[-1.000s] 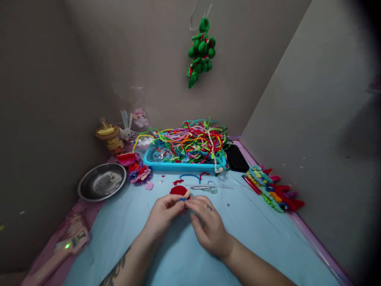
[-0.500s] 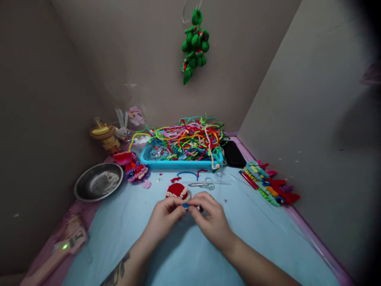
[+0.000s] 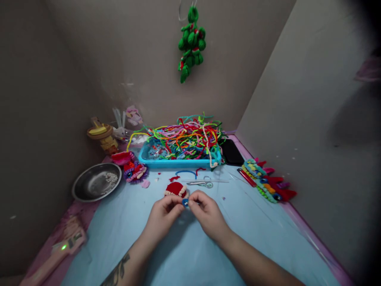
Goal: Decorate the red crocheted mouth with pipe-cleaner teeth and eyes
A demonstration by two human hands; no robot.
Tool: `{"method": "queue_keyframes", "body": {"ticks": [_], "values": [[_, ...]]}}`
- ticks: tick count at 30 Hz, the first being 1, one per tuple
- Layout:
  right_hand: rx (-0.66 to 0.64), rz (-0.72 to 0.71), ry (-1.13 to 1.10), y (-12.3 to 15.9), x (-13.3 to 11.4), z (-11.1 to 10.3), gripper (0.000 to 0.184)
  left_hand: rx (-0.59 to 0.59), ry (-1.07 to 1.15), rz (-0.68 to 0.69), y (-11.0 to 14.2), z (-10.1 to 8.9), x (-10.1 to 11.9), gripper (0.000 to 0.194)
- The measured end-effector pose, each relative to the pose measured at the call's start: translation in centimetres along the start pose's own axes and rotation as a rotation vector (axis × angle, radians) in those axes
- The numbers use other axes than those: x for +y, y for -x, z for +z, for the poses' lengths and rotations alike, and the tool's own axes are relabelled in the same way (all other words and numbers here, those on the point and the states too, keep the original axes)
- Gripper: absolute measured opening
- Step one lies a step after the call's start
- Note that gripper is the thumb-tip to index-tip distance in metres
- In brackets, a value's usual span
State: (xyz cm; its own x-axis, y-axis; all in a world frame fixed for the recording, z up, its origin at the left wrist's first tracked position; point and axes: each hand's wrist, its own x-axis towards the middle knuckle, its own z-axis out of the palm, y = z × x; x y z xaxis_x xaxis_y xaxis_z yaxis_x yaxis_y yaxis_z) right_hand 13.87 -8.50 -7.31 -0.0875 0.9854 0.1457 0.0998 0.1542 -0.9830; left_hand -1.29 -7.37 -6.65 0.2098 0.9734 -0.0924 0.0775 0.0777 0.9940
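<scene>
Between my two hands is a small round blue piece [image 3: 185, 203] with light specks at its middle; its exact kind is too small to tell. My left hand [image 3: 164, 211] pinches its left edge with thumb and fingertips. On the other edge, my right hand [image 3: 208, 215] is closed in a pinch too. Just behind the fingertips, a red fuzzy piece with a cream ruffled edge [image 3: 176, 188] lies on the blue table cover, partly hidden by my hands. Farther back lie scissors [image 3: 202, 184] and short scraps of blue stem [image 3: 186, 172] and red stem [image 3: 174, 178].
A blue tray [image 3: 178, 163] heaped with coloured fuzzy stems stands at the back. At left are a metal bowl [image 3: 89, 182] holding small white bits and a pink glue gun [image 3: 70, 243]. A black phone [image 3: 232, 152] and colourful fuzzy pieces [image 3: 264, 180] lie at right.
The blue piece has turned between my fingertips, so its light-specked face now shows. Both hands stay closed on it. The whole view has shifted slightly.
</scene>
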Motion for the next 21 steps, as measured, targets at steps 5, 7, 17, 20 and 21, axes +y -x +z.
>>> {"method": "queue_keyframes", "body": {"ticks": [5, 7, 17, 20, 21], "values": [[-0.003, -0.003, 0.022, 0.01, 0.25, -0.11, 0.015, -0.027, -0.012, -0.002, 0.07, -0.15, 0.13, 0.020], [-0.009, -0.026, 0.056, 0.02, 0.19, -0.16, 0.014, -0.026, -0.035, -0.001, 0.15, -0.20, 0.24, 0.022], [-0.014, 0.033, 0.005, 0.01, 0.02, -0.16, 0.009, -0.062, -0.024, -0.034, 0.11, -0.29, 0.61, 0.020], [-0.024, 0.017, 0.025, -0.01, 0.09, -0.27, 0.009, -0.067, -0.020, -0.025, 0.13, -0.32, 0.61, 0.020], [-0.024, 0.014, 0.038, -0.03, 0.12, -0.30, 0.009, -0.067, -0.018, -0.020, 0.16, -0.30, 0.61, 0.021]]}}
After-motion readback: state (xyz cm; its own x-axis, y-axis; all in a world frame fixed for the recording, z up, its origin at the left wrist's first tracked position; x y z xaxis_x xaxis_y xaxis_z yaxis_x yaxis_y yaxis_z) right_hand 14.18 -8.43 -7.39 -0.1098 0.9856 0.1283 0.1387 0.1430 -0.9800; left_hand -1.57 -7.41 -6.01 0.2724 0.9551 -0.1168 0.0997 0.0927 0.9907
